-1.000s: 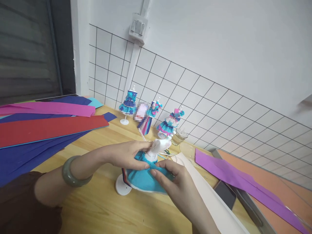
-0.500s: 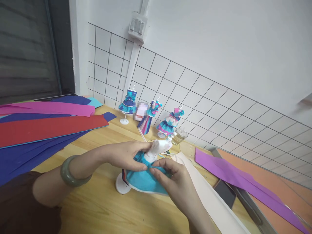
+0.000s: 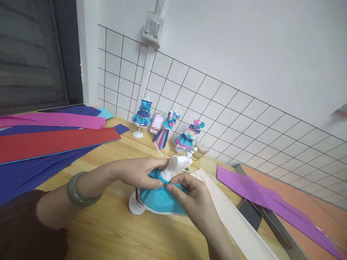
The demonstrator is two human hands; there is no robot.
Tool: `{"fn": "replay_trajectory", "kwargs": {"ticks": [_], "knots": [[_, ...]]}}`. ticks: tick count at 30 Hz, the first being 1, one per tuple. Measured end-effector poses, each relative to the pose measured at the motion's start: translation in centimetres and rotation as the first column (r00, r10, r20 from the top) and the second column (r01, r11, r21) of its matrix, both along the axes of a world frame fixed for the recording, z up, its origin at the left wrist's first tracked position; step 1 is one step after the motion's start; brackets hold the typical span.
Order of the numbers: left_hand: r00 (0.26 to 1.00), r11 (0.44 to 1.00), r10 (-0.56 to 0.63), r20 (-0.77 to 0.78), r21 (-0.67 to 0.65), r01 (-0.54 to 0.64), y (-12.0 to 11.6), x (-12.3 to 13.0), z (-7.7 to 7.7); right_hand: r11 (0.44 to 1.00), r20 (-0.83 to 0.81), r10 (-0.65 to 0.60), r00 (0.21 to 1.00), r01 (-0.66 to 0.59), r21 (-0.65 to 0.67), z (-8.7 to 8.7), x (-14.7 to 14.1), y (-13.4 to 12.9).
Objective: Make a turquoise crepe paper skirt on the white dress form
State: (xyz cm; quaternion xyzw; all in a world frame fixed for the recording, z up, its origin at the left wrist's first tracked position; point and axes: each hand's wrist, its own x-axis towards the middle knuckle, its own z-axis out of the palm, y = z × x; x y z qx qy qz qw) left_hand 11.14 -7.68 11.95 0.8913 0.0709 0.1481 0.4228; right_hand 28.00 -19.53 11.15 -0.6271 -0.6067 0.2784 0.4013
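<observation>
A small white dress form (image 3: 176, 164) leans to the right over the table, its round white base (image 3: 136, 204) showing at the lower left. Around its waist sits a gathered turquoise skirt (image 3: 159, 198) with a white lower edge. My left hand (image 3: 146, 173) grips the form and the skirt's waist, the thumb lying along the gathers and the fingers partly hidden behind the torso. On the right side of the waist, my right hand (image 3: 192, 193) pinches the skirt's gathered edge between thumb and index finger. Both thumb tips nearly meet at the front.
Coloured sheets, including a red sheet (image 3: 59, 143), lie at left. Behind stand dressed mini forms (image 3: 142, 112) and a glass cup (image 3: 200, 151). A cream sheet (image 3: 230, 216), a phone (image 3: 249, 213) and a purple sheet (image 3: 265, 195) lie at right. A wire grid (image 3: 206, 97) lines the wall.
My right thumb and fingers have shifted slightly left along the skirt's waist, closer to my left thumb. The form and my left hand stay almost where they were.
</observation>
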Motion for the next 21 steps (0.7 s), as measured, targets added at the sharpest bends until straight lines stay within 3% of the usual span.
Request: {"fn": "replay_trajectory", "kwargs": {"ticks": [8, 21], "knots": [[0.998, 0.999, 0.039, -0.057, -0.002, -0.039, -0.17, -0.01, -0.08, 1.000, -0.026, 0.000, 1.000, 0.000, 0.007, 0.01, -0.21, 0.22], [1.000, 1.000, 0.012, 0.009, -0.012, -0.012, -0.20, 0.06, -0.11, 0.999, -0.224, -0.023, 0.974, 0.015, -0.035, 0.22, -0.50, 0.37]]}}
